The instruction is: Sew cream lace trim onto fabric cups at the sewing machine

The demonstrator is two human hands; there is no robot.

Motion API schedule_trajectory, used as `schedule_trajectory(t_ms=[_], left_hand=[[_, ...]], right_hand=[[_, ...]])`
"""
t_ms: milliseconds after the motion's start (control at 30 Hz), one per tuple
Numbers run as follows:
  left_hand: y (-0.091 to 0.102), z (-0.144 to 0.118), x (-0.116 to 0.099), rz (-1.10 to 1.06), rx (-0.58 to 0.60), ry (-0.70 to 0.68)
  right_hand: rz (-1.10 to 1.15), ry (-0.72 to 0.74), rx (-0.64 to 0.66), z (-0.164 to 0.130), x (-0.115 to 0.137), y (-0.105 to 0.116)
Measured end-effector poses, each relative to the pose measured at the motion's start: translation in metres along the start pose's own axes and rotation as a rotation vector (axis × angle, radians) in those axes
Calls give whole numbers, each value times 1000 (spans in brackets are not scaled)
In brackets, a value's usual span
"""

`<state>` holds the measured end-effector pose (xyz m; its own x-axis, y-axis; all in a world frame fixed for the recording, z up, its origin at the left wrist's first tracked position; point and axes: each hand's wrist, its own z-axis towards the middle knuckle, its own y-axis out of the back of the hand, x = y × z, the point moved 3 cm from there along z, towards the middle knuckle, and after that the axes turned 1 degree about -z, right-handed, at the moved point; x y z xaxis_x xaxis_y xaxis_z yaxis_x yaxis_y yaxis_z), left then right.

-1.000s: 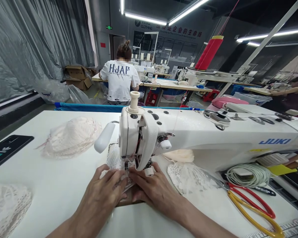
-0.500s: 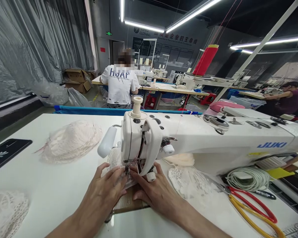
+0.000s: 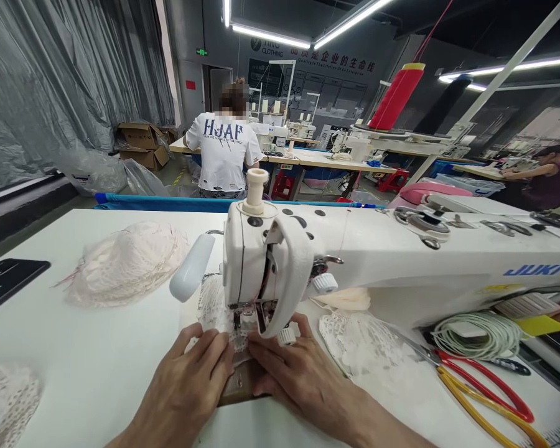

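Note:
A piece of white lace fabric [image 3: 211, 302] lies under the needle area of a white sewing machine [image 3: 378, 249]. My left hand [image 3: 186, 373] is on its left part, fingers curled and closed on the near edge, just left of the presser foot [image 3: 237, 321]. On the other side my right hand [image 3: 301, 379] has its fingers closed on the lace just right of the foot, partly behind the machine's guard. Between my fingertips a strip of lace shows in front of the foot. A brown plate [image 3: 240, 384] lies below my hands.
Crumpled pale lace [image 3: 124, 264] and a phone [image 3: 12, 280] lie left. More lace [image 3: 361, 339], scissors with red and yellow handles [image 3: 485, 392] and a coiled cord [image 3: 478, 336] are right. A person in a white shirt [image 3: 224, 149] sits beyond the table.
Both hands have drawn back slightly towards me from the presser foot, and my left fingers are more curled. More lace shows between the fingertips. The view has shifted a little.

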<state>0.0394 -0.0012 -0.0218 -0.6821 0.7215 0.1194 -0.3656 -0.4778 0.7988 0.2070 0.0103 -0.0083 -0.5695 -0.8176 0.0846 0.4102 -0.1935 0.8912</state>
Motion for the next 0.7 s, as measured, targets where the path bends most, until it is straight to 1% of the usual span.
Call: schedule_trajectory(t_ms=[167, 400, 633, 700], left_hand=[[-3, -7, -2, 32, 69, 14], [-2, -4, -3, 62, 22, 42], [1, 3, 3, 105, 45, 74], [1, 4, 5, 107, 77, 90]], right_hand=[[18, -7, -20, 0, -1, 1], [-38, 2, -27, -1, 0, -1], [-29, -19, 20, -1, -4, -3], [-32, -27, 27, 1, -5, -2]])
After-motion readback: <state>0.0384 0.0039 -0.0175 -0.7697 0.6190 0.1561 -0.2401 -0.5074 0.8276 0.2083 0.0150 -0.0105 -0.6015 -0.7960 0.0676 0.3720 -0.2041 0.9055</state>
